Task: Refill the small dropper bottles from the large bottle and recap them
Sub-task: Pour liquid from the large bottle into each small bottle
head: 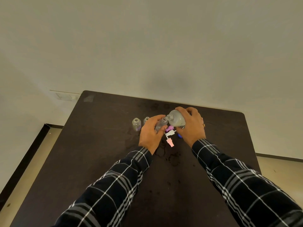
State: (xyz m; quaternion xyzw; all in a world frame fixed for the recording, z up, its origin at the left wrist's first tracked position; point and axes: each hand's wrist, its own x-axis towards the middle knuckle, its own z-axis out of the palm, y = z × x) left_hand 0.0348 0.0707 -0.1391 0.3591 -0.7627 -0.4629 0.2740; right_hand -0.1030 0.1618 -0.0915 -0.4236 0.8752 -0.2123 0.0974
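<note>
the left hand (151,133) curls its fingers and thumb round a small dropper bottle (161,124). the bottle is clear and uncapped, tilted with its open mouth toward 1 o'clock. the right hand (191,126) grips the large bottle (177,119) round its body. that bottle is tipped well over, so its neck points toward 9 o'clock and sits right at the small bottle's mouth; whether the two mouths touch cannot be told. the large bottle looks cloudy grey. both bottles are held above the dark table (98,145), toward its far edge at 12 o'clock from the person.

at 9 o'clock of the left hand two more small bottles stand upright and uncapped on the table. the outer bottle (136,124) stands apart, and the inner bottle (146,120) is partly hidden behind the left fingers.

loose caps lie between and below the hands:
- a purple cap (170,128) lies just under the held bottle.
- a white pump cap (170,133) lies at the purple cap's 6 o'clock.
- a pink cap (170,143) lies further toward 6 o'clock.
- a blue cap (180,136) peeks out at 7 o'clock of the right hand.

wet patches (172,157) shine on the table at 6 o'clock of the caps. both arms wear dark plaid sleeves (124,181), and a ring (203,125) sits on a right finger.
</note>
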